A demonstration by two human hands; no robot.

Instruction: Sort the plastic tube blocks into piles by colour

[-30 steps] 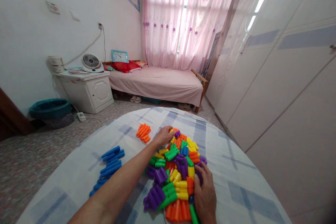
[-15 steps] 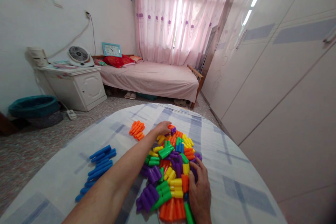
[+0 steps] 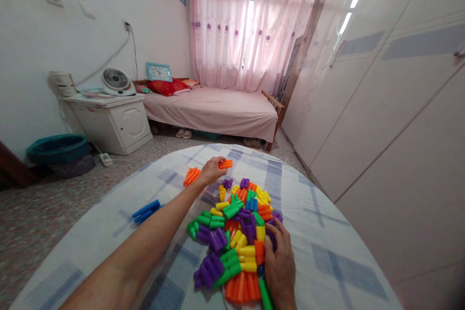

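Note:
My left hand [image 3: 212,170] pinches an orange plastic building block [image 3: 225,164] above the far part of the table, just right of a small orange group of blocks [image 3: 192,176]. My right hand [image 3: 280,257] rests at the right edge of a mixed heap, its fingers curled against a purple block [image 3: 271,239]. Whether it grips that piece I cannot tell. The heap holds green blocks [image 3: 228,267], yellow blocks [image 3: 247,257], purple blocks [image 3: 209,271] and orange blocks [image 3: 242,288]. Left of my forearm, blue blocks [image 3: 147,210] lie partly hidden by the arm.
A checked cloth covers the round table [image 3: 327,256]. Beyond it stand a bed [image 3: 214,106], a white cabinet [image 3: 131,123] with a fan [image 3: 116,80], and a teal-lined bin [image 3: 60,150] on the floor. A tall wardrobe [image 3: 363,121] lines the right side.
My left hand has lifted an orange block off the far end of the heap and moved left with it, toward the orange group. My right hand stays at the heap.

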